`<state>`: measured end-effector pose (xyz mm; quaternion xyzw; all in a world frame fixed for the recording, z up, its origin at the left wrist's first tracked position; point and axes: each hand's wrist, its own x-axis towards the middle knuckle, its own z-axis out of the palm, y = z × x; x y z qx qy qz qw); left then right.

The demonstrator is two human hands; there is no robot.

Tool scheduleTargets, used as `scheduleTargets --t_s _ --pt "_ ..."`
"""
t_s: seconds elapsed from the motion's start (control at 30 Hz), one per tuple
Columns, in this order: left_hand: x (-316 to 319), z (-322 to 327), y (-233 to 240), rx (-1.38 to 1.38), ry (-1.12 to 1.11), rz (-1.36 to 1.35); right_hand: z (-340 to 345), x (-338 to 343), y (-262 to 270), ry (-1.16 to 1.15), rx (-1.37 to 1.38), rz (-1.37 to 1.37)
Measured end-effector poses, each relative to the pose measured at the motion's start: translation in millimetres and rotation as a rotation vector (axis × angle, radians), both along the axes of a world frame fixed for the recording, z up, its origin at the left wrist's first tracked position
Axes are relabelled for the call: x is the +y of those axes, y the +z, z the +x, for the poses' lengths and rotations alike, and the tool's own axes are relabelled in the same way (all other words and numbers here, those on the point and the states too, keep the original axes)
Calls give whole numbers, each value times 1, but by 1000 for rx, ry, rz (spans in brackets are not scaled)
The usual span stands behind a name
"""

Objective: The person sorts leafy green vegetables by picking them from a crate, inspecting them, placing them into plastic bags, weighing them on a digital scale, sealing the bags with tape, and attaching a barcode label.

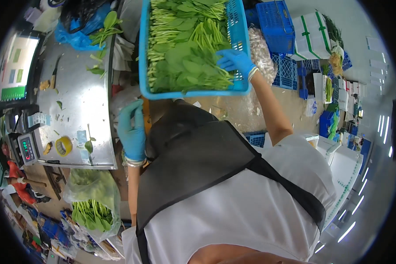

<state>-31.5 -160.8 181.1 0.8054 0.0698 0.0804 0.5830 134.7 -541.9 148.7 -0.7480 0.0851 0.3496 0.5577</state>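
A light-blue plastic crate [194,95] full of leafy green vegetables [188,66] stands before me, the cut stems laid in bunches. My right hand [235,62], in a blue glove, is over the greens at the crate's right side. Its fingers are spread, and no bunch shows in its grasp. Below the crate's left corner, beside the steel table [85,59], my left hand [132,128] is loosely curled in a blue glove. A gap shows between its thumb and fingers, with nothing visible in it.
On the table lie a knife [54,72], a yellow tape roll [63,146], a digital scale [27,148] and loose leaves. A monitor [18,66] stands at its far side. A plastic bag of greens [92,211] is at lower left. Blue crates [275,26] and a foam box [312,34] stand right.
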Motion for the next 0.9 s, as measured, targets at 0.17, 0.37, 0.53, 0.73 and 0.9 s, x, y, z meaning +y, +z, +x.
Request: scheduleTargets --t_s 0.17,0.37,0.53,0.73,0.9 --pt "-76 66 -16 44 -160 82 78 -45 -37 -358 -75 62" --pt "-106 92 -54 86 -239 244 62 -30 -52 685 -160 -558" --pt "-100 88 -87 112 -191 328 4 -23 -78 738 -183 -797" --pt "-95 96 -93 -5 -174 472 9 -30 -83 785 -199 -814" --pt "-93 102 -93 -55 -156 562 12 -34 -93 738 -124 -783"
